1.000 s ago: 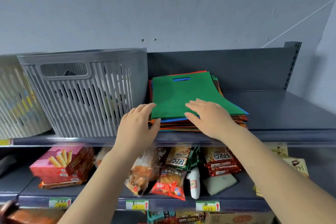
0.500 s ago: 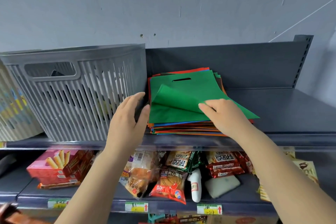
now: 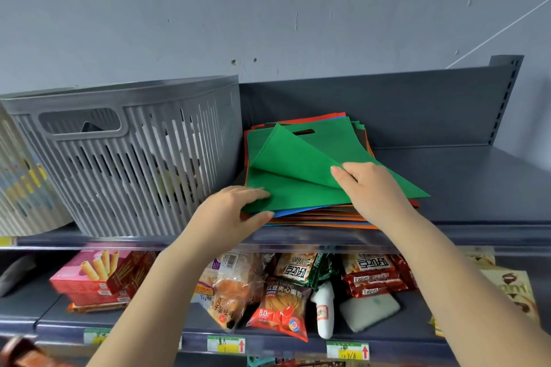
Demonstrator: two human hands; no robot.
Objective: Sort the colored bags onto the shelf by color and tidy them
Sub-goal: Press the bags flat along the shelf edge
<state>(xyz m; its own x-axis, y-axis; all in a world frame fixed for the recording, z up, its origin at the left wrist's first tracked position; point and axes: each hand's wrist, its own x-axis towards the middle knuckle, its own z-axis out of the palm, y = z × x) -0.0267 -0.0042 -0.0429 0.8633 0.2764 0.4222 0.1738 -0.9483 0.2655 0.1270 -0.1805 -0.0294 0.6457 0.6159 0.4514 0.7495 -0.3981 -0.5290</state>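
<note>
**Operator:** Currently, where is the stack located?

**Inspector:** The pile of colored bags (image 3: 325,213) lies flat on the upper shelf (image 3: 465,185), just beside the right wall of the grey slatted basket (image 3: 131,158). Orange, blue and red edges show along the front of the pile. Two green bags are on top.

**Operator:** State of the top green bag (image 3: 301,164)?

**Inspector:** Its front left corner is folded up and back toward the right, so the underside faces the camera. The fold partly covers its handle cut-out. The second green bag (image 3: 298,195) lies flat directly beneath it.

**Operator:** Right hand (image 3: 369,188)?

**Inspector:** It holds the folded-over flap, thumb on top of the fabric; the other fingers are hidden under it.

**Operator:** Left hand (image 3: 229,214)?

**Inspector:** It grips the front left corner of the pile, with fingers over the lower green bag and the thumb under the edge.

**Operator:** Other items?

**Inspector:** Snack packets (image 3: 280,301) and a pink biscuit box (image 3: 98,274) occupy the lower shelf (image 3: 167,331), which has price tags (image 3: 226,345) on its front rail.
</note>
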